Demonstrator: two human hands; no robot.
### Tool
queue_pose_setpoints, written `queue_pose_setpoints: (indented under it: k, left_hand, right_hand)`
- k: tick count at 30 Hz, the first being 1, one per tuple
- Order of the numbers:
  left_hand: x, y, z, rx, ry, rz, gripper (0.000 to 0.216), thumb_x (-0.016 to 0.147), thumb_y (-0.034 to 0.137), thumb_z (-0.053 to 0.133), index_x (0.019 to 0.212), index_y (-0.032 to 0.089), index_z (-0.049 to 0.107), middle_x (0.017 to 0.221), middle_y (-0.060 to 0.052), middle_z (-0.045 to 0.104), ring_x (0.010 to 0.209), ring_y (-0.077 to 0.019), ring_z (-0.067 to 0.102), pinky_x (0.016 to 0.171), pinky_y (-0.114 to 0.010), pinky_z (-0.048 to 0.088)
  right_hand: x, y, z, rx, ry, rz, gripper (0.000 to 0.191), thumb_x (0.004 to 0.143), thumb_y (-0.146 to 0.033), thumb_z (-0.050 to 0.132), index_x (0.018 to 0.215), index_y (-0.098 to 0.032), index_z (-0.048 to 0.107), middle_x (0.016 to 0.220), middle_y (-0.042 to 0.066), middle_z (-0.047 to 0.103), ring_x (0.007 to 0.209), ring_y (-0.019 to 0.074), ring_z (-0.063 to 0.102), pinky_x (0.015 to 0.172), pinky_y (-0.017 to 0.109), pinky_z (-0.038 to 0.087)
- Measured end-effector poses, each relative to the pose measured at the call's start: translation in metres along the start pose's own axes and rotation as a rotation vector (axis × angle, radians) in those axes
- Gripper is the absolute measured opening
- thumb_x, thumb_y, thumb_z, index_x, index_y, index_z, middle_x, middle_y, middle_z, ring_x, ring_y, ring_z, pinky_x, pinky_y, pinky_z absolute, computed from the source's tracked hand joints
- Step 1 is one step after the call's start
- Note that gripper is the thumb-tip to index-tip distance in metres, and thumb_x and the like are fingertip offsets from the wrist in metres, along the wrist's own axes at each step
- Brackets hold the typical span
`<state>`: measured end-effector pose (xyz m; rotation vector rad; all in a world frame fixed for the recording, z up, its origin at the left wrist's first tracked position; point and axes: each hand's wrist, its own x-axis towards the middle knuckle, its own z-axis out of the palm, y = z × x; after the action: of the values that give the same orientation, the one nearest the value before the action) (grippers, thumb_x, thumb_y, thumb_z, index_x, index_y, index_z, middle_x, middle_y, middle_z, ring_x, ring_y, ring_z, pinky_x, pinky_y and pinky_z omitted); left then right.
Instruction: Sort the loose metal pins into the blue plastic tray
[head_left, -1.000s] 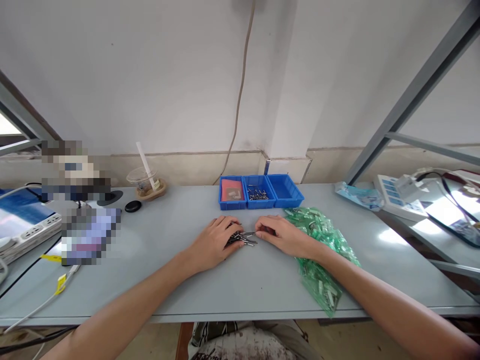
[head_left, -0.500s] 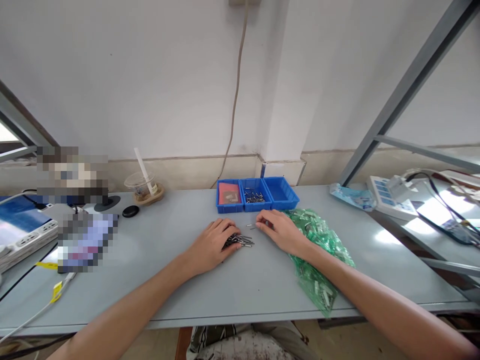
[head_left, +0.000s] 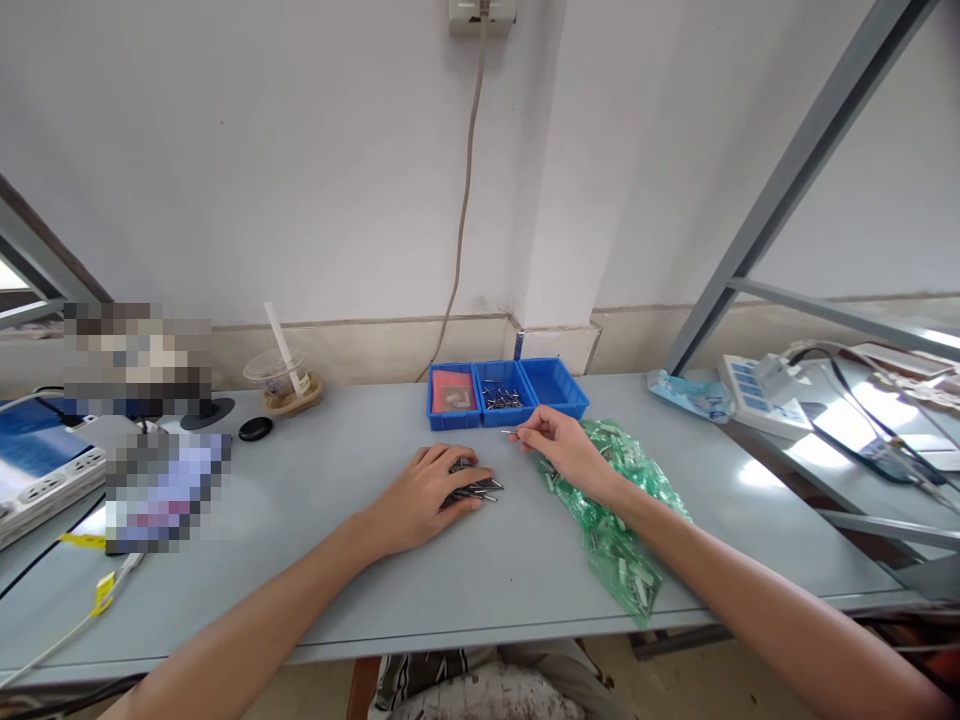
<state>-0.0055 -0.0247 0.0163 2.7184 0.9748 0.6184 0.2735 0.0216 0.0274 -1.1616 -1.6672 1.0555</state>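
Note:
My left hand (head_left: 431,495) rests on the table, its fingers curled round a pile of thin metal pins (head_left: 484,490); part of the pile is hidden beneath it. Just behind and to the right, my right hand (head_left: 561,450) pinches a single thin metal pin (head_left: 507,432) between thumb and fingertips. In front of that hand stands a blue bin (head_left: 504,419) holding several similar pins. A green plastic bag (head_left: 622,530) of small wrapped parts lies under and beside my right wrist.
The left blue bin (head_left: 454,422) has a reddish packet in it; the right blue bin (head_left: 555,385) adjoins the middle one. A cup with a straw (head_left: 281,372) and a black round lid (head_left: 256,429) sit at left. Power strips (head_left: 765,400) and cables lie at right.
My right hand has lifted one pin off the table and moved slightly towards the bins. My left hand stays over the pile. The view has shifted a little.

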Motion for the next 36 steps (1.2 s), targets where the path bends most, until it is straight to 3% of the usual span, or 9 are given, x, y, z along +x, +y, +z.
queue_pose_setpoints:
  k: [9, 13, 18, 24, 29, 36]
  left_hand:
    - [0.0, -0.002, 0.0, -0.042, 0.012, -0.016, 0.027, 0.108, 0.042, 0.057, 0.129, 0.027, 0.065, 0.135, -0.008, 0.062, 0.124, -0.0262, 0.058, 0.109, -0.044, 0.047]
    - [-0.001, -0.002, -0.002, -0.052, 0.011, -0.001, 0.032, 0.104, 0.046, 0.063, 0.129, 0.026, 0.065, 0.133, -0.008, 0.063, 0.121, -0.0269, 0.06, 0.107, -0.043, 0.048]
    - [0.0, -0.001, -0.002, -0.046, 0.011, -0.002, 0.023, 0.107, 0.039, 0.06, 0.125, 0.026, 0.065, 0.13, -0.007, 0.063, 0.118, -0.0253, 0.06, 0.104, -0.042, 0.049]
    - [0.0, -0.003, 0.001, -0.031, 0.013, -0.005, 0.017, 0.107, 0.035, 0.06, 0.121, 0.025, 0.065, 0.127, -0.005, 0.063, 0.113, -0.0234, 0.059, 0.102, -0.04, 0.048]
    - [0.0, -0.005, 0.003, -0.021, 0.014, 0.0, 0.017, 0.108, 0.036, 0.059, 0.12, 0.025, 0.064, 0.125, -0.006, 0.064, 0.112, -0.0239, 0.059, 0.1, -0.04, 0.048]
    - [0.001, -0.006, 0.004, -0.009, 0.027, 0.003, 0.017, 0.11, 0.036, 0.055, 0.116, 0.024, 0.065, 0.12, -0.006, 0.064, 0.109, -0.0236, 0.059, 0.097, -0.039, 0.048]
  right_hand:
    - [-0.004, -0.018, -0.004, 0.145, 0.049, 0.052, 0.035, 0.082, -0.046, 0.082, 0.071, -0.023, 0.057, 0.084, 0.004, 0.073, 0.109, 0.0279, 0.072, 0.084, 0.035, 0.052]
    - [-0.004, -0.016, -0.003, 0.157, 0.051, 0.065, 0.036, 0.08, -0.047, 0.082, 0.071, -0.023, 0.056, 0.082, 0.004, 0.072, 0.105, 0.027, 0.072, 0.074, 0.032, 0.051]
    - [-0.002, -0.01, -0.003, 0.168, 0.054, 0.06, 0.037, 0.08, -0.048, 0.083, 0.072, -0.023, 0.057, 0.085, 0.005, 0.074, 0.095, 0.024, 0.07, 0.068, 0.031, 0.048]
    - [-0.003, -0.01, -0.006, 0.108, 0.043, 0.044, 0.03, 0.082, -0.044, 0.084, 0.082, -0.023, 0.064, 0.094, 0.004, 0.075, 0.084, 0.0186, 0.064, 0.071, 0.031, 0.048]
    - [-0.003, -0.013, -0.006, 0.096, 0.015, 0.024, 0.031, 0.086, -0.049, 0.08, 0.105, -0.025, 0.074, 0.091, 0.002, 0.071, 0.081, 0.0182, 0.06, 0.074, 0.033, 0.05]
    - [-0.002, -0.009, -0.004, 0.142, -0.005, 0.03, 0.034, 0.092, -0.056, 0.07, 0.096, -0.023, 0.074, 0.093, 0.004, 0.07, 0.077, 0.0163, 0.056, 0.073, 0.032, 0.05]
